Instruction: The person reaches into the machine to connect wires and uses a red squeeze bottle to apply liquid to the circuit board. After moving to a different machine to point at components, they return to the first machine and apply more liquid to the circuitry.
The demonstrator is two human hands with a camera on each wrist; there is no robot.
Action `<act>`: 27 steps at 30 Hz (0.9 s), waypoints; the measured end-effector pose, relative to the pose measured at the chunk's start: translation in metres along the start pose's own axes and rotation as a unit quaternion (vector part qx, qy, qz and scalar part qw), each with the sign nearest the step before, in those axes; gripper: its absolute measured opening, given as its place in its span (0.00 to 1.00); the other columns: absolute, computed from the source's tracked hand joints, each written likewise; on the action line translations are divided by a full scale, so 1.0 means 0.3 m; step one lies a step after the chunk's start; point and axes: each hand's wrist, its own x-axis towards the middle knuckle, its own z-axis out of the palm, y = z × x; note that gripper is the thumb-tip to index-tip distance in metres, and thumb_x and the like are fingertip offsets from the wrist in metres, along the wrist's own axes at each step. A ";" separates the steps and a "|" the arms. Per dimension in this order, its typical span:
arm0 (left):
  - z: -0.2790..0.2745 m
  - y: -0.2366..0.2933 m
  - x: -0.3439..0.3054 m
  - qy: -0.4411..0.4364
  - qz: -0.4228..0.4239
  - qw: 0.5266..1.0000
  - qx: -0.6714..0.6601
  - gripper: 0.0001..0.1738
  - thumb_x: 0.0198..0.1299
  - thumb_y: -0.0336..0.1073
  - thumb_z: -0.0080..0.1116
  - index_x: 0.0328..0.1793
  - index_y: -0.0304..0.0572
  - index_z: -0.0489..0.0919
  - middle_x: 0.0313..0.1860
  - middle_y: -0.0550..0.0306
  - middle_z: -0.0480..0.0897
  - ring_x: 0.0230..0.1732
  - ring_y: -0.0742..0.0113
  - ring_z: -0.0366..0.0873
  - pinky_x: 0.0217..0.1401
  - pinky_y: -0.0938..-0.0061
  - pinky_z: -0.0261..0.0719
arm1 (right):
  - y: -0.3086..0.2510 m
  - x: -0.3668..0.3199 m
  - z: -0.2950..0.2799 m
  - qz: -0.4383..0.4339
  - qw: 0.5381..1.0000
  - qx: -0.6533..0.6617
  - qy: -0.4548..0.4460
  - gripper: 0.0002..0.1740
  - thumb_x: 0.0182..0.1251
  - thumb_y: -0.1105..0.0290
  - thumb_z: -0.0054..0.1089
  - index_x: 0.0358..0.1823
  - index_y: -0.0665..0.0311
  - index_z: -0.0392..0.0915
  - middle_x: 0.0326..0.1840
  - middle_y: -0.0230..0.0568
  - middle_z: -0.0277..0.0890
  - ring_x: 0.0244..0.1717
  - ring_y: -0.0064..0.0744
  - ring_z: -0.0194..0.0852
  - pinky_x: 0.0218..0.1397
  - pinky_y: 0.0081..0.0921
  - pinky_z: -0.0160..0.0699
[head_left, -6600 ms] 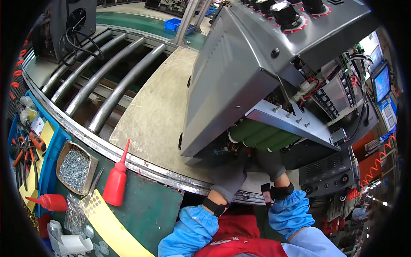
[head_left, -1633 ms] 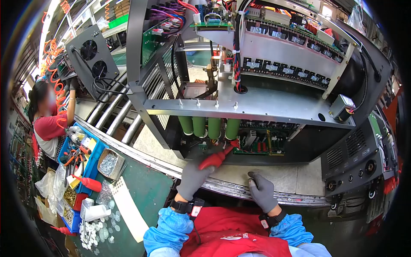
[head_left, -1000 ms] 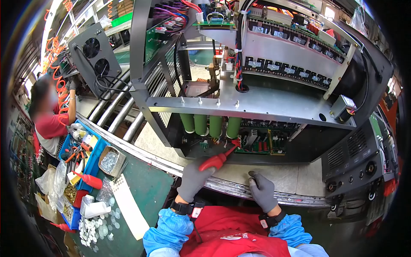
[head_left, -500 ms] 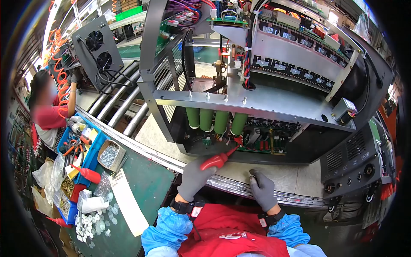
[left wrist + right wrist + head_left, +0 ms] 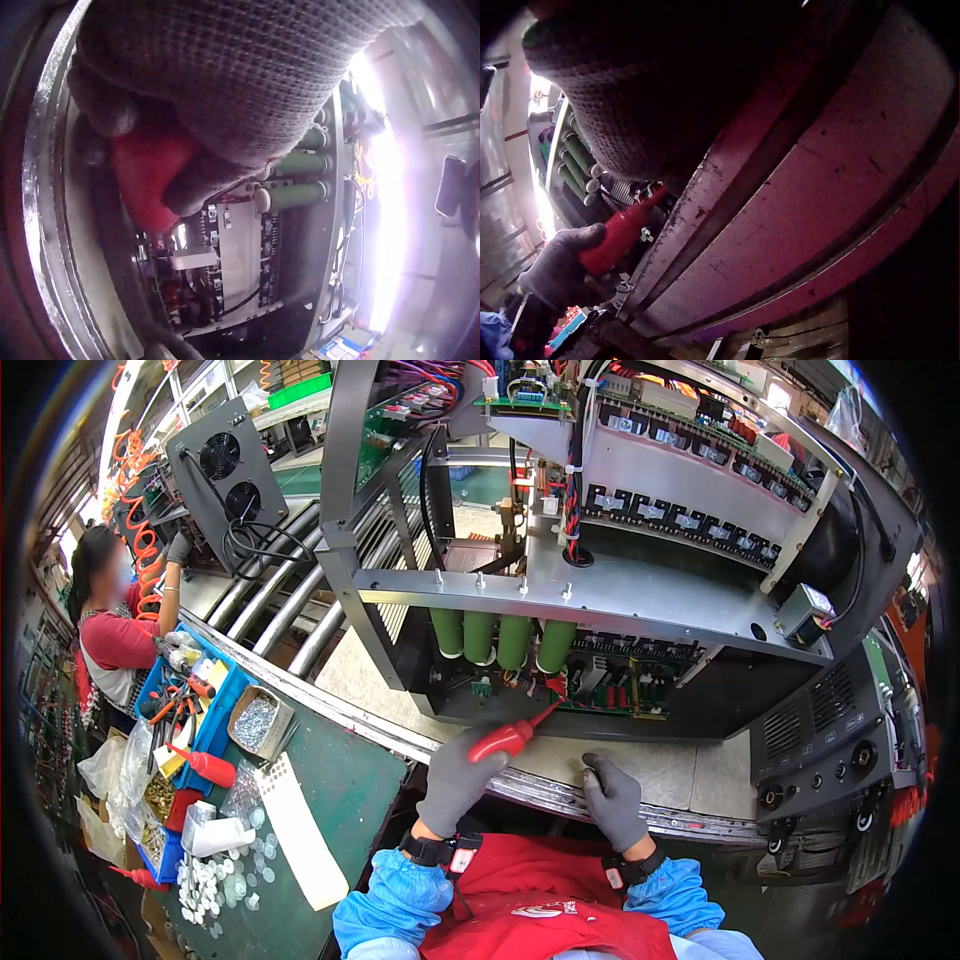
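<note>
My gloved left hand (image 5: 450, 780) grips a red squeeze bottle (image 5: 503, 740) with a long thin nozzle. The bottle is tilted, its nozzle pointing up and right to red wires at the lower front of an open metal chassis (image 5: 640, 615). Just above the nozzle tip stand several green cylinders (image 5: 513, 642), with a green circuit board (image 5: 620, 705) on their right. In the left wrist view, gloved fingers wrap round the red bottle (image 5: 150, 176). My gloved right hand (image 5: 615, 800) rests at the metal rail (image 5: 530, 790) before the chassis, fingers loosely bent, holding nothing.
On the green bench (image 5: 350, 820) at left are a box of small metal parts (image 5: 258, 722), a blue bin (image 5: 215, 725) with pliers, a second red bottle (image 5: 208, 765) and a pale strip (image 5: 300, 835). Another person (image 5: 105, 610) works beyond. A dark panelled unit (image 5: 820, 720) stands right.
Earlier both hands were under the chassis and the red bottle stood on the bench; now my left hand holds it. Over the last second the hands stay nearly still while the head view shifts slightly.
</note>
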 end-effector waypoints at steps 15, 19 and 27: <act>-0.015 0.008 -0.061 0.027 -0.048 0.998 -0.030 0.25 0.57 0.47 0.69 0.55 0.39 0.83 0.39 0.45 0.86 0.39 0.52 0.85 0.44 0.63 0.80 | 0.010 -0.001 0.005 -0.028 0.999 -0.012 0.010 0.14 0.68 0.71 0.56 0.51 0.68 0.82 0.43 0.55 0.84 0.44 0.51 0.86 0.48 0.35 0.81; -0.084 0.026 -0.158 0.130 -0.053 0.989 -0.053 0.23 0.56 0.44 0.70 0.53 0.36 0.83 0.40 0.45 0.85 0.39 0.52 0.84 0.45 0.64 0.80 | 0.002 -0.001 0.002 -0.019 1.000 0.009 0.012 0.15 0.68 0.70 0.56 0.52 0.68 0.82 0.44 0.55 0.83 0.44 0.51 0.86 0.49 0.35 0.81; -0.157 0.062 -0.166 0.346 0.032 0.910 0.226 0.23 0.51 0.43 0.72 0.51 0.38 0.82 0.43 0.45 0.84 0.42 0.44 0.84 0.44 0.57 0.82 | -0.015 0.006 -0.007 -0.024 1.000 0.009 0.015 0.13 0.67 0.71 0.58 0.50 0.66 0.83 0.42 0.54 0.84 0.43 0.52 0.86 0.47 0.36 0.83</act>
